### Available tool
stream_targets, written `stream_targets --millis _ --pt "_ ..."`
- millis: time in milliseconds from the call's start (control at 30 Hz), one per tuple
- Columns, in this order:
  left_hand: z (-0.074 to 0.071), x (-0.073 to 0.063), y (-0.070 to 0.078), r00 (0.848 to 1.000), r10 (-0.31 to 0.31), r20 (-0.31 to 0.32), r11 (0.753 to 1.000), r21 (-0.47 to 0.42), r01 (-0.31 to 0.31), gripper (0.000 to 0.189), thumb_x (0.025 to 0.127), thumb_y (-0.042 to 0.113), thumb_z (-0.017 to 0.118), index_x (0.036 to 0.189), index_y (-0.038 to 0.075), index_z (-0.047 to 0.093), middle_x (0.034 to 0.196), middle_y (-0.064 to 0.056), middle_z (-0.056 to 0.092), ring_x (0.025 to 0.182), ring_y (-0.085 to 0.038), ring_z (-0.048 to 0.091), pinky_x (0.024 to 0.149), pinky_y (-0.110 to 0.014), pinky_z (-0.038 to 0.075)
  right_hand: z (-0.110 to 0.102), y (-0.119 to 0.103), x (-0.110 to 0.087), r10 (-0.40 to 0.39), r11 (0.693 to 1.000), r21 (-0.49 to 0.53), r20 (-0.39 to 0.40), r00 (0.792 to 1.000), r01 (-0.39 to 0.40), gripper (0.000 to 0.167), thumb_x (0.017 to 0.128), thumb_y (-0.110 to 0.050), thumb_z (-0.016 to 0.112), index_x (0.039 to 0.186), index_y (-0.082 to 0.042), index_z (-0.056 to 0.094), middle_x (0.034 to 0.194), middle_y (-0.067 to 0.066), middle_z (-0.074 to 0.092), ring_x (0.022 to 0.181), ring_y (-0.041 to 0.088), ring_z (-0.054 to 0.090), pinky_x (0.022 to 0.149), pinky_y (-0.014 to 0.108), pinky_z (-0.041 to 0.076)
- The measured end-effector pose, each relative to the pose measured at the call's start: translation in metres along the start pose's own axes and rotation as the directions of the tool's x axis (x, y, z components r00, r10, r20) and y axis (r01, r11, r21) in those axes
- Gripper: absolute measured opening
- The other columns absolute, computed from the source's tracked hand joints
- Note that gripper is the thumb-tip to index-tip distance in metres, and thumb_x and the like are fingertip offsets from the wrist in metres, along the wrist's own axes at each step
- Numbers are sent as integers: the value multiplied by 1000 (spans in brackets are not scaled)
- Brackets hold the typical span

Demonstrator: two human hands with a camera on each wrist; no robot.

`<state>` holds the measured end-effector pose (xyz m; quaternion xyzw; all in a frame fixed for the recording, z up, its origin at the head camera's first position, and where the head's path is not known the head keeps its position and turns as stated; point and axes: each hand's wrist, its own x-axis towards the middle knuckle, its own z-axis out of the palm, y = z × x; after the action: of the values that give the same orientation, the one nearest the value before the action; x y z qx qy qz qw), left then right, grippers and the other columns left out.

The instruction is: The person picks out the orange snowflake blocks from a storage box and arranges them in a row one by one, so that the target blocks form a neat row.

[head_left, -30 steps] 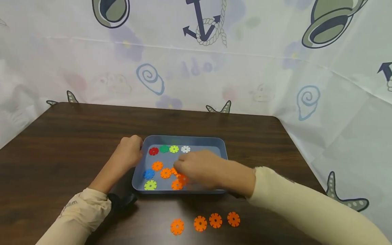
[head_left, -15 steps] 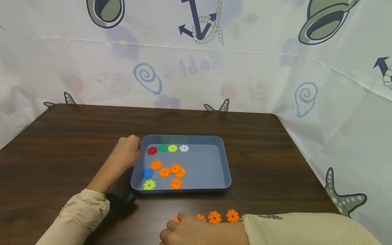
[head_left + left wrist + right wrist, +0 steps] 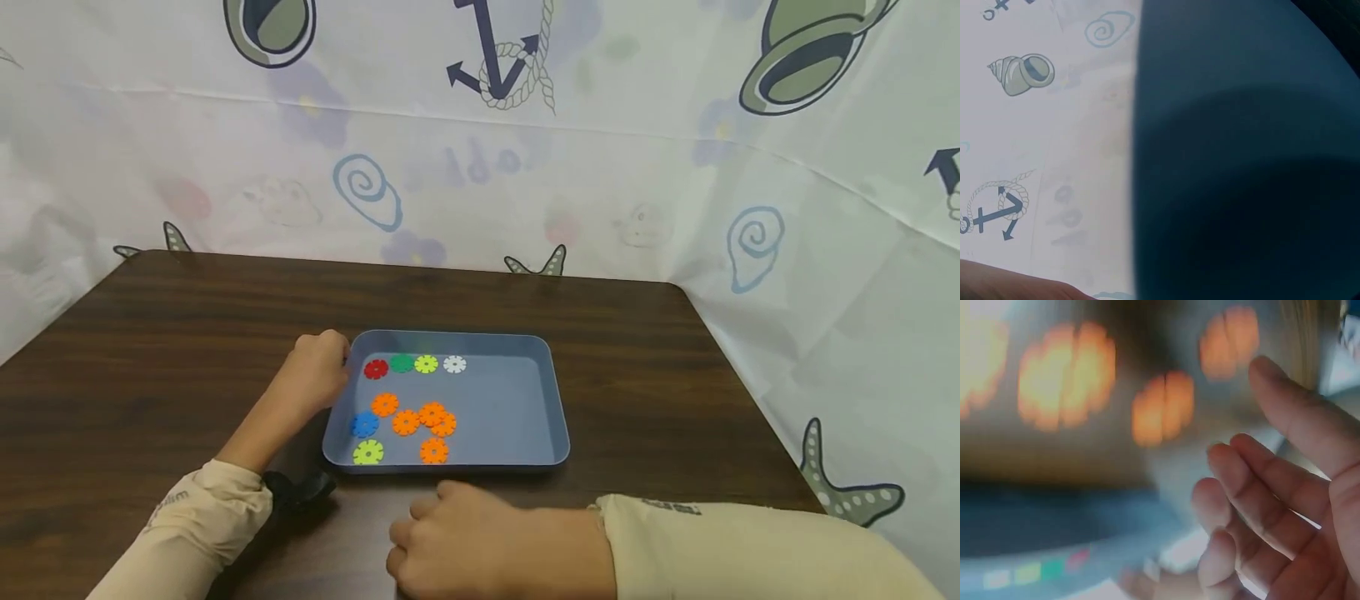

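Observation:
My left hand holds the left rim of the shallow grey-blue tray; its fingertips are hidden in the head view. Just in front of the tray, my right hand hovers over the table. In the right wrist view its thumb and fingers are bent apart with nothing between them. Beyond them lie several blurred orange notched plastic discs, which the hand covers in the head view. Several orange discs lie in the tray, two overlapping, near a blue disc and a yellow-green disc.
Along the tray's back lie a red disc, a green disc, another yellow-green disc and a white disc. The dark wooden table ends at a patterned white cloth. A black strap is on the left wrist.
My right hand has left the tray, where an orange disc dropped beneath it, and come toward me over the row of orange discs on the table. The left hand stays at the rim.

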<state>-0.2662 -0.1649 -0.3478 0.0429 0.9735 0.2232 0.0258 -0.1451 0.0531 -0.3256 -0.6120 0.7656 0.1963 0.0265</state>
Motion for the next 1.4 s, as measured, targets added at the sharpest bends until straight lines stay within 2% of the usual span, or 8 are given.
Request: stream_targets --millis 100,167,367,567,800,1133,1267,1400 --pt "0 0 1 1000 -1 0 1000 0 1 28 90 -5 58 115 -18 62 105 -34 64 73 -34 67 59 -34 59 -23 32 0 134 991 -4 -35 990 -134 20 92 -27 71 112 -27 69 96 -11 60 82 7 57 63 19 47" --pt "0 0 1 1000 -5 -1 1000 5 5 28 90 -5 58 115 -18 62 105 -33 65 74 -34 66 58 -33 59 -31 59 4 247 966 87 -21 969 -245 26 89 -23 76 114 -22 71 101 -8 63 87 8 61 68 20 52" --pt "4 -1 -2 1000 -20 12 1000 1 20 24 90 -5 57 110 -16 64 93 -28 64 68 -30 63 52 -28 53 -7 116 30 425 831 334 136 895 -445 39 85 -27 80 122 -17 71 121 -2 67 108 15 61 82 28 55" --pt "6 -1 -2 1000 -4 -5 1000 -6 4 21 89 -5 57 106 -15 65 87 -24 63 64 -28 61 50 -27 50 26 118 52 372 839 340 213 904 -425 43 83 -28 82 124 -21 70 124 -3 67 107 13 61 89 27 54" --pt "3 -1 2 1000 13 -22 1000 -1 -13 26 88 -5 60 111 -18 63 96 -31 65 66 -30 65 54 -32 58 30 115 59 377 860 284 206 903 -424 33 83 -27 82 112 -15 72 102 -4 69 91 11 59 78 22 55" --pt "1 -3 2 1000 -16 6 1000 0 16 23 90 -5 58 109 -17 64 90 -27 64 65 -28 63 53 -29 55 32 126 59 369 753 463 289 883 -467 25 85 -21 80 105 -14 67 94 -5 62 87 13 56 71 20 50" --pt "1 -4 1 999 -37 17 999 -4 37 25 90 -5 58 111 -16 64 92 -27 64 67 -28 63 53 -29 54 25 130 39 368 746 513 213 905 -424 24 83 -21 81 102 -15 68 96 -4 65 84 13 57 69 21 50" --pt "0 -2 1 1000 -24 6 1000 -1 24 24 90 -5 57 110 -15 65 92 -26 64 66 -28 62 52 -28 52 17 125 -11 357 751 567 79 931 -337 20 81 -18 81 96 -16 67 94 -4 65 86 12 57 76 22 50"
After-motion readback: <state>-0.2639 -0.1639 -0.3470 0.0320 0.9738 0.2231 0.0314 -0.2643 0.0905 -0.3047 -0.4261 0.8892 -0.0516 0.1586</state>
